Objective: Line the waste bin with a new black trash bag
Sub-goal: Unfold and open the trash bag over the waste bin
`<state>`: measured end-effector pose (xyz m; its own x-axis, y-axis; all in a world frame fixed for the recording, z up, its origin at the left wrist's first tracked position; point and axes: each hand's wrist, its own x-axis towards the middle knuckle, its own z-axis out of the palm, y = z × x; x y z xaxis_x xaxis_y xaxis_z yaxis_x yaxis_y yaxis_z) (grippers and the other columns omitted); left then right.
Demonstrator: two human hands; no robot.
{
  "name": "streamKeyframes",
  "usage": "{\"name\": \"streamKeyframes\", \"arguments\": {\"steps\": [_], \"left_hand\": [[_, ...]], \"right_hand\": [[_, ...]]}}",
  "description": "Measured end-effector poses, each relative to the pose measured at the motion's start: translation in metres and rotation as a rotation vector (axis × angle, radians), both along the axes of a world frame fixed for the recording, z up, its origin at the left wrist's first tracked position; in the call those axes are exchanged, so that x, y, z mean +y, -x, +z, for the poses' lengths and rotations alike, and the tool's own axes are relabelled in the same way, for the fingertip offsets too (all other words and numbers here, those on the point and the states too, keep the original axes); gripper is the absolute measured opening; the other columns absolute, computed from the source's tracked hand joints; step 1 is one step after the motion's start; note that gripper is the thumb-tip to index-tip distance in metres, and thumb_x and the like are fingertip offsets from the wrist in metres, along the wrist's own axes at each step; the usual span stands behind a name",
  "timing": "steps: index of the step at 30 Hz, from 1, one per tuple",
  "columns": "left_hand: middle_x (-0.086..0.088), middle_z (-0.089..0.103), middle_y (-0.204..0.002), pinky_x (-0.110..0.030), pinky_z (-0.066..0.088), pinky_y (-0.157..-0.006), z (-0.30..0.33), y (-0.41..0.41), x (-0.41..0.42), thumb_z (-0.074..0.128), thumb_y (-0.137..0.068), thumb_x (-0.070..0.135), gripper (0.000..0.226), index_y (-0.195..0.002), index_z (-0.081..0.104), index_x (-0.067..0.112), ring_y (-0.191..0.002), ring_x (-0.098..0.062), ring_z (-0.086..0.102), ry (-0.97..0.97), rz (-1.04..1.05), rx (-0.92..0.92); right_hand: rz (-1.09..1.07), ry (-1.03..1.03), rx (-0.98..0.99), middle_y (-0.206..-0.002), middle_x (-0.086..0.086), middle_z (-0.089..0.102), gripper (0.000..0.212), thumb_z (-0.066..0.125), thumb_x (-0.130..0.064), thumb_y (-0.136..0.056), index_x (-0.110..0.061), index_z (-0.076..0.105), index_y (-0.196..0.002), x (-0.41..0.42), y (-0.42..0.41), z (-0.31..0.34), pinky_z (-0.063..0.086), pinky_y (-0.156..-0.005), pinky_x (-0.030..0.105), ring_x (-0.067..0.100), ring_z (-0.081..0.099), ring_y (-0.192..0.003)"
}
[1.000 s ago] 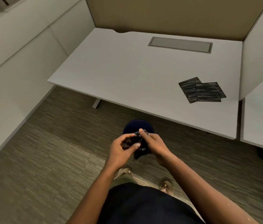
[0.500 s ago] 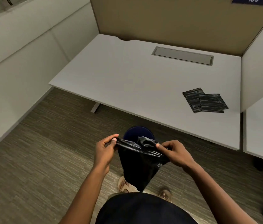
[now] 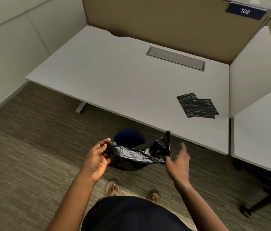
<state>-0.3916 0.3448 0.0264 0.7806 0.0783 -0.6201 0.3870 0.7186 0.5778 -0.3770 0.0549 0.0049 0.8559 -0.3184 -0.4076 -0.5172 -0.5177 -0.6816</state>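
Now wider, trash bag [image 3: 134, 154] stretches between hands.

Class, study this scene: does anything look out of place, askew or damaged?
Only the two folded spare bags on the desk: they overlap crookedly near its right end. Nothing looks spilled or damaged.

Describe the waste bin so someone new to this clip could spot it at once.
Start at the white desk and follow its near edge down to the carpet. The bin stands there, just past the person's feet, behind the black bag stretched between both hands. It is the only round, dark blue, open-topped thing on the floor.
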Motion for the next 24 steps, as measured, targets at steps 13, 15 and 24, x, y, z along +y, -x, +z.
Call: {"name": "streamKeyframes", "arguments": {"steps": [13, 15, 24], "left_hand": [[-0.004, 0.077, -0.109, -0.03, 0.057, -0.087, 0.016, -0.045, 0.011, 0.062, -0.102, 0.016, 0.021, -0.11, 0.076, 0.029, -0.11, -0.022, 0.07, -0.72, -0.28, -0.104], [-0.002, 0.074, -0.116, -0.019, 0.054, -0.077, 0.013, -0.046, 0.022, 0.067, -0.098, 0.034, 0.018, -0.116, 0.073, 0.036, -0.108, -0.015, 0.068, -0.745, -0.299, -0.106], [-0.003, 0.061, -0.138, -0.035, 0.053, -0.103, -0.019, -0.024, 0.039, 0.083, -0.083, 0.006, 0.067, -0.143, 0.058, 0.025, -0.127, -0.018, 0.059, -0.765, -0.332, 0.02]], "right_hand": [[0.827, 0.012, -0.156, -0.078, -0.021, 0.076, 0.01, 0.073, -0.034, -0.095, -0.039, 0.077, -0.087, 0.071, -0.06, 0.031, 0.049, -0.066, 0.012, -0.005, 0.071, -0.08], [0.724, -0.114, -0.139, -0.084, -0.021, 0.077, 0.011, 0.071, -0.033, -0.097, -0.037, 0.077, -0.088, 0.072, -0.063, 0.035, 0.055, -0.069, 0.016, -0.003, 0.073, -0.082], [0.673, -0.497, -0.021, -0.101, 0.006, 0.079, 0.008, 0.075, -0.021, -0.095, -0.016, 0.079, -0.098, 0.096, -0.052, 0.053, 0.061, -0.09, 0.04, 0.024, 0.075, -0.097]]}}
